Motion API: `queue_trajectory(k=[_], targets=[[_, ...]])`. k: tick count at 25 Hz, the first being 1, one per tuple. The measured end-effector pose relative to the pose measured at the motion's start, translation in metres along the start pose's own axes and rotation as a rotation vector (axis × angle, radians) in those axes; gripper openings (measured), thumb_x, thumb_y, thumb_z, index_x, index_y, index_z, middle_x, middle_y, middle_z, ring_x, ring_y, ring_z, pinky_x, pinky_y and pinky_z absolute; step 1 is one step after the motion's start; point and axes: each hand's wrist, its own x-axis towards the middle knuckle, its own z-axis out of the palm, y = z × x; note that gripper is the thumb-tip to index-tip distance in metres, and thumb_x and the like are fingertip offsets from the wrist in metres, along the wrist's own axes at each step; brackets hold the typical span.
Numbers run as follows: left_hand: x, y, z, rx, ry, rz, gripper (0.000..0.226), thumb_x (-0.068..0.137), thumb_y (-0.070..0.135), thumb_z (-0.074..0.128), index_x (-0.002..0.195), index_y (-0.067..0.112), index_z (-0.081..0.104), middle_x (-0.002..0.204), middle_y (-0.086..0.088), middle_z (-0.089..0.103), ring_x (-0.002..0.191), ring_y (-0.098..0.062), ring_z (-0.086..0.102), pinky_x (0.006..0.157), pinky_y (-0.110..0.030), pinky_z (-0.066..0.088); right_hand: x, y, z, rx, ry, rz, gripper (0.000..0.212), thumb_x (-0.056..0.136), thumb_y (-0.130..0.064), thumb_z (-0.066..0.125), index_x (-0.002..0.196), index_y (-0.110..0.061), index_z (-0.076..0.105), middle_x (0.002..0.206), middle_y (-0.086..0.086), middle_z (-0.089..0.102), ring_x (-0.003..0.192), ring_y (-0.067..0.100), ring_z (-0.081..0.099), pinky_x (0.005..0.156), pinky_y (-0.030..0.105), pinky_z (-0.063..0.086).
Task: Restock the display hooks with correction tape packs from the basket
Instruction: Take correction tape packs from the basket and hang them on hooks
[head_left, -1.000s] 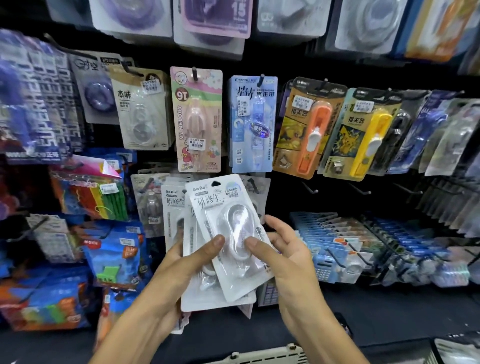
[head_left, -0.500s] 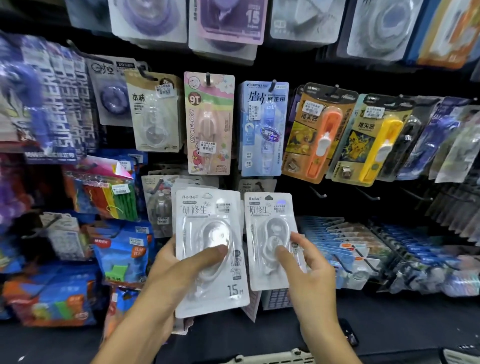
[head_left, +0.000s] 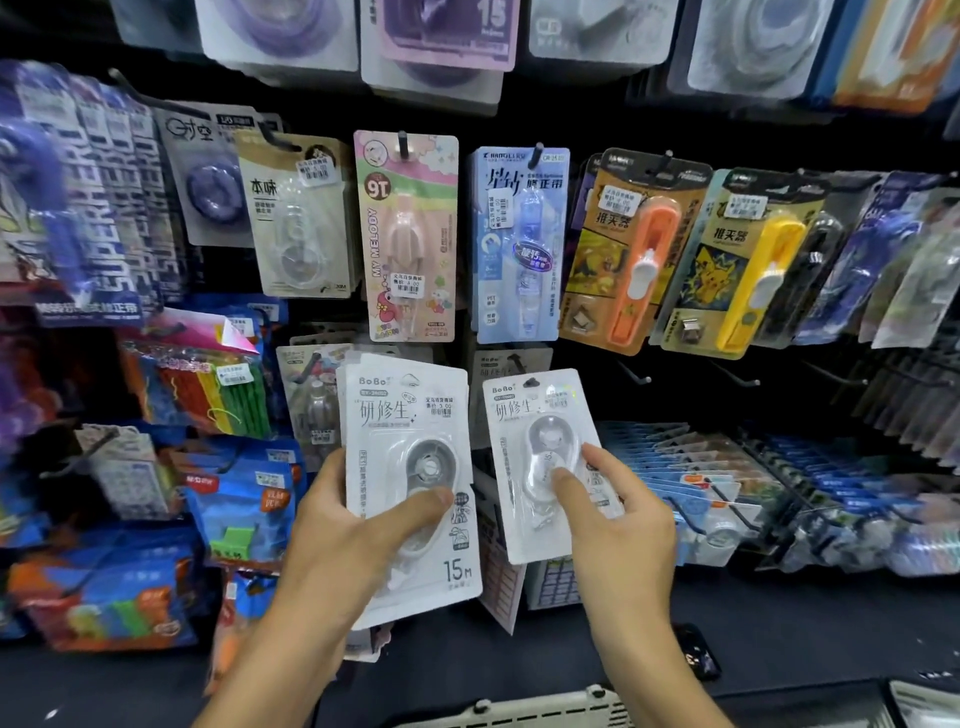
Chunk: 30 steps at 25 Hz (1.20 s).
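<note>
Left hand (head_left: 332, 540) grips a stack of white correction tape packs (head_left: 410, 483) at frame centre, thumb across the front, fingers behind. Right hand (head_left: 618, 525) pinches a single pack (head_left: 540, 457) just right of the stack, thumb on its blister, below the hook (head_left: 517, 362).

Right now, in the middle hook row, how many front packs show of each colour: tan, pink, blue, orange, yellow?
Tan pack: 1
Pink pack: 1
Blue pack: 1
Orange pack: 1
Yellow pack: 1
Total: 5
</note>
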Motion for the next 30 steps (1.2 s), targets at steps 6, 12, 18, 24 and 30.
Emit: queue_trajectory(k=[6,12,18,24,30], targets=[[0.002,-0.001,0.004,-0.022,0.016,-0.008,0.077,0.042,0.034,0.101,0.111,0.032,0.068,0.095,0.01,0.081,0.082,-0.014,0.079,0.071,-0.033,0.059,0.013,-0.003,0.014,-0.193,-0.254,0.027,0.058,0.093,-0.03,0.069,0.145,-0.039,0.044,0.146,-0.015,0.045,0.13,0.012,0.05,0.104,0.035,0.044],[0.003,-0.005,0.008,-0.115,-0.087,-0.067,0.081,0.044,0.041,0.095,0.119,0.027,0.068,0.105,-0.001,0.081,0.093,-0.024,0.079,0.07,-0.035,0.064,-0.026,-0.009,0.022,0.186,-0.58,-0.073,0.055,0.071,-0.049,0.083,0.121,-0.047,0.059,0.1,-0.016,0.068,0.088,0.01,0.071,0.073,0.024,0.056],[-0.002,0.001,0.009,-0.214,-0.184,-0.108,0.054,0.056,0.053,0.092,0.106,0.043,0.076,0.11,0.003,0.08,0.096,-0.018,0.078,0.066,-0.023,0.061,-0.015,-0.023,0.016,0.247,-0.521,-0.002,0.04,0.093,-0.017,0.069,0.125,-0.033,0.053,0.098,0.0,0.078,0.084,0.016,0.076,0.066,0.021,0.056],[-0.003,0.005,0.009,-0.203,-0.045,-0.05,0.067,0.054,0.035,0.089,0.117,0.023,0.071,0.107,-0.003,0.081,0.097,-0.024,0.078,0.086,-0.041,0.06,-0.016,-0.013,0.012,0.307,-0.187,0.04,0.036,0.098,-0.007,0.06,0.102,-0.042,0.068,0.087,0.004,0.074,0.05,0.017,0.059,0.041,0.026,0.046],[0.007,0.014,-0.016,-0.217,0.104,0.05,0.062,0.059,0.033,0.086,0.119,0.027,0.072,0.108,0.004,0.081,0.096,-0.018,0.078,0.077,-0.035,0.064,0.002,0.003,-0.01,-0.038,-0.118,-0.076,0.036,0.099,-0.016,0.058,0.108,-0.049,0.069,0.098,-0.01,0.072,0.071,0.009,0.051,0.072,0.029,0.044]])
